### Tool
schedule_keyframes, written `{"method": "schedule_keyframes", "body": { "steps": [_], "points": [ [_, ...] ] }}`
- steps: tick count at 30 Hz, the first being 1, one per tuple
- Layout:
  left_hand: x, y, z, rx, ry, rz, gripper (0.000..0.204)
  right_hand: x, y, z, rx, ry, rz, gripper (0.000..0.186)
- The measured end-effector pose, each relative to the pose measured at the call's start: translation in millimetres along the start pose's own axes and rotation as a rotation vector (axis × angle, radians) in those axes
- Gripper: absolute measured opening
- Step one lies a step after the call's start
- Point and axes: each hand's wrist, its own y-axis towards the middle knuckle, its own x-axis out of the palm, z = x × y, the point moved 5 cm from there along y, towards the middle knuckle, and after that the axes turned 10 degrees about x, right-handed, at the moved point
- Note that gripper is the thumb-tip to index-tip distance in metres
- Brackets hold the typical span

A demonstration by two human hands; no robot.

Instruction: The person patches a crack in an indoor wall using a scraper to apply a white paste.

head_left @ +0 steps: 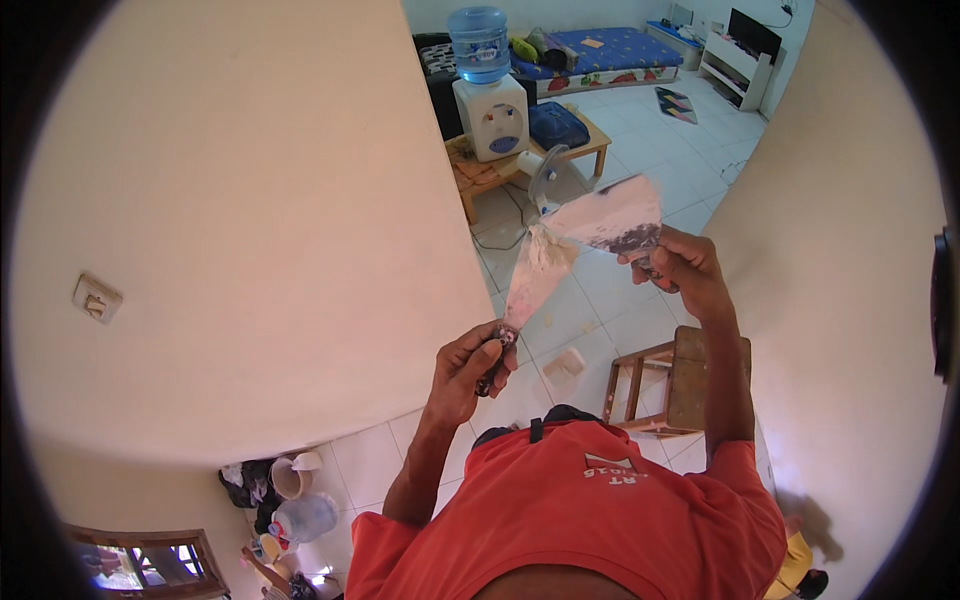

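My left hand (pixel 470 365) is closed on the handle of a putty knife (pixel 530 290), its blade pointing up and smeared with pale filler. My right hand (pixel 680 270) grips a wider putty knife (pixel 610 210), turned sideways, with whitish filler and dark marks on its blade. The tips of the two blades meet in front of me, with a lump of beige filler on the left blade near its tip.
Plastered walls (pixel 250 220) flank a doorway. A wooden step stool (pixel 700 380) stands at right. Beyond are a water dispenser (pixel 490 120) on a low table (pixel 595 130), a fan (pixel 548 175) and a mattress (pixel 640 55). Buckets (pixel 290 480) and a bottle (pixel 305 518) lie lower left.
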Motion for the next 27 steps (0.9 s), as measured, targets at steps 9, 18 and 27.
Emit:
{"method": "schedule_keyframes", "body": {
  "steps": [9, 18, 27],
  "points": [
    [12, 6, 0, 0.0, -0.06, 0.028, 0.037, 2, 8, 5, -0.356, -0.324, 0.037, 0.027],
    [6, 8, -4, 0.041, 0.003, 0.037, 0.039, 5, 9, 6, -0.418, -0.576, 0.085, 0.039],
    [-13, 12, -12, 0.025, 0.157, 0.022, 0.039, -25, 41, 49, -0.217, -0.928, 0.343, 0.04]
  ]
}}
